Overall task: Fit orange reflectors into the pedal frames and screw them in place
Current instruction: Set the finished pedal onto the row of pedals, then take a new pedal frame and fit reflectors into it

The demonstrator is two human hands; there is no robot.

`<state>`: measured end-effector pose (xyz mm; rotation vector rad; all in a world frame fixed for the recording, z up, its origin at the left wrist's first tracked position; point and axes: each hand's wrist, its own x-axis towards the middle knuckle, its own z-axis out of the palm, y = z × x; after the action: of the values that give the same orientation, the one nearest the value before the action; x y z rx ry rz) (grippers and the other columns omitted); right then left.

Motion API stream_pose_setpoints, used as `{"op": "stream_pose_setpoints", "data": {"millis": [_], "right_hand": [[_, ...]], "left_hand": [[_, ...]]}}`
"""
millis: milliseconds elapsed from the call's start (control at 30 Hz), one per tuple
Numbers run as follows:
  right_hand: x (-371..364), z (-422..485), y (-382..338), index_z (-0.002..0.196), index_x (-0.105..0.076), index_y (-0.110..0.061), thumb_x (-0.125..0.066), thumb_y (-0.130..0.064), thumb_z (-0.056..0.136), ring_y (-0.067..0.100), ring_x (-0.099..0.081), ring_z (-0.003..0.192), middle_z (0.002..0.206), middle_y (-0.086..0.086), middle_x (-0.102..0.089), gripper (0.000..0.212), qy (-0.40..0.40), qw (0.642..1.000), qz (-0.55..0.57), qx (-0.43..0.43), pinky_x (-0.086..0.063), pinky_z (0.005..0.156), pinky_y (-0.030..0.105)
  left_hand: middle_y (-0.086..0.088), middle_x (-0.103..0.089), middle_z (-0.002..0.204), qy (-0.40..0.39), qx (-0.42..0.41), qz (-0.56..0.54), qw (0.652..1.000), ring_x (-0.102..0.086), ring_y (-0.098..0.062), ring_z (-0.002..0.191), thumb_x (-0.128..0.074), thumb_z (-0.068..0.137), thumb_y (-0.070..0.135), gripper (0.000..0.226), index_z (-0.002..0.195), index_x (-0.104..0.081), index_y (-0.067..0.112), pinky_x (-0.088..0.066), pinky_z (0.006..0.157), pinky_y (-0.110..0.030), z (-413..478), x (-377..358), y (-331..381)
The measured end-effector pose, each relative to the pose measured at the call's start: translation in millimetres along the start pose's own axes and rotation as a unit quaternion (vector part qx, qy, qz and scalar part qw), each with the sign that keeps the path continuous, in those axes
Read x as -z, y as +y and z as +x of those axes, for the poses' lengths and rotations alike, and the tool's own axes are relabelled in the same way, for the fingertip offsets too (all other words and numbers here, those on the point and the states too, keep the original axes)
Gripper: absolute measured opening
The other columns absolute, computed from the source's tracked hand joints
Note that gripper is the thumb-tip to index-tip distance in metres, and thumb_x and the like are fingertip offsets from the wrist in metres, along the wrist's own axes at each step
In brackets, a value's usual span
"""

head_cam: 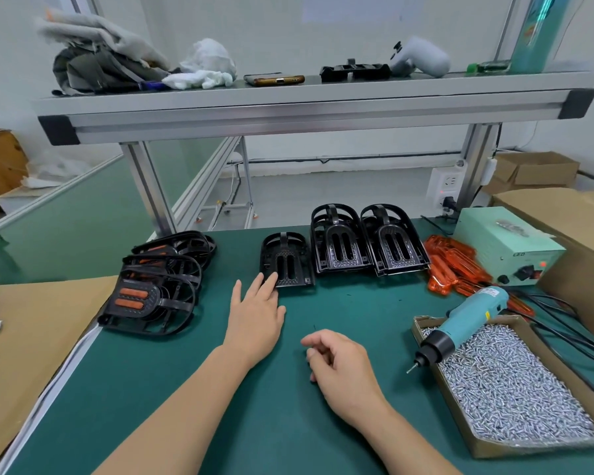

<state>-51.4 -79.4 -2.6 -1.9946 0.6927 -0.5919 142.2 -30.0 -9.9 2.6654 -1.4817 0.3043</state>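
While my left hand [254,313] lies flat on the desk [134,371], its fingers [271,281] are straight and relaxed. The tips touch the near left corner of a single black pedal frame [287,260] that sits alone in front of me, and nothing is gripped. My right hand [340,365] hangs just over the desk, nearer to me, with its fingers loosely curled, and I can see nothing held in them.

Judging by how things lie, the job is partly done. To my left is a pile of finished pedals [155,286], the nearest showing two orange strips seated in its slots. The frame at my fingertips has both slots bare. Behind it to the right stand two stacks of empty frames [336,245], so several are left, though I cannot tell how many each stack holds. The loose orange reflectors [453,265] lie in a heap further right, beside a pale green power box [508,245]. The blue electric screwdriver [460,325] rests unheld across the edge of a cardboard tray [535,448] full of screws [511,389]. For this frame, I reckon every step is ahead: reflector in, screws picked, screws driven home.
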Motion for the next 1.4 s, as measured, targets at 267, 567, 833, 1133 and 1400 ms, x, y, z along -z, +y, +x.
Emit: {"op": "stream_pose_setpoints", "data": {"millis": [267,567,833,1133,1400], "right_hand": [[1.1,-0.8,0.4,0.1,-0.07,-0.021,-0.057,-0.007,0.095,0.011,-0.064,0.064,0.083,-0.003,-0.065,0.02,0.008,1.0,0.015,-0.011,-0.052,0.068,0.019],[3.1,-3.7,-3.5,0.1,-0.069,-0.019,-0.056,-0.006,0.095,0.014,-0.066,0.063,0.085,0.001,-0.065,0.019,0.017,0.999,0.025,-0.016,-0.049,0.064,0.016],[2.4,-11.4,-9.7,0.137,-0.049,-0.019,-0.061,-0.015,0.096,0.004,-0.056,0.095,0.116,-0.01,-0.05,0.043,0.057,0.997,-0.007,0.057,-0.05,0.082,0.025],[-3.0,-16.8,-7.3,0.12,-0.068,-0.014,-0.064,-0.007,0.085,0.028,-0.051,0.126,0.13,0.004,-0.059,0.035,0.186,0.917,-0.238,0.26,-0.038,0.108,0.042],[-1.6,-26.1,-17.6,0.074,-0.064,-0.018,-0.052,-0.035,0.094,0.024,-0.061,0.092,0.085,-0.003,-0.062,0.029,0.145,0.905,-0.335,0.217,-0.051,0.082,0.04]], "left_hand": [[-0.016,-0.055,0.141,0.084,-0.05,-0.091,0.991,-0.048,-0.035,0.136,-0.077,0.081,0.007,0.051,0.127,-0.06,-0.008,-0.042,0.111,-0.045,-46.6,19.8,6.1],[-0.009,-0.057,0.137,0.252,0.065,-0.287,0.922,-0.045,-0.019,0.132,-0.064,0.087,-0.009,0.038,0.124,-0.063,-0.005,-0.019,0.115,-0.013,-86.9,42.4,7.3],[0.014,-0.061,0.11,0.334,0.199,-0.481,0.786,-0.054,0.01,0.106,-0.057,0.095,-0.003,0.026,0.097,-0.073,0.018,-0.04,0.091,-0.003,-98.9,69.7,24.5],[0.008,-0.072,0.08,0.152,0.272,-0.588,0.746,-0.068,-0.004,0.063,-0.054,0.095,0.002,0.032,0.077,-0.073,0.021,-0.061,0.075,-0.049,-101.9,44.9,39.4],[0.009,-0.062,0.078,0.018,0.246,-0.352,0.903,-0.061,-0.016,0.075,-0.055,0.095,0.031,0.01,0.087,-0.051,0.027,-0.05,0.07,-0.035,-107.7,49.0,37.5]]}}
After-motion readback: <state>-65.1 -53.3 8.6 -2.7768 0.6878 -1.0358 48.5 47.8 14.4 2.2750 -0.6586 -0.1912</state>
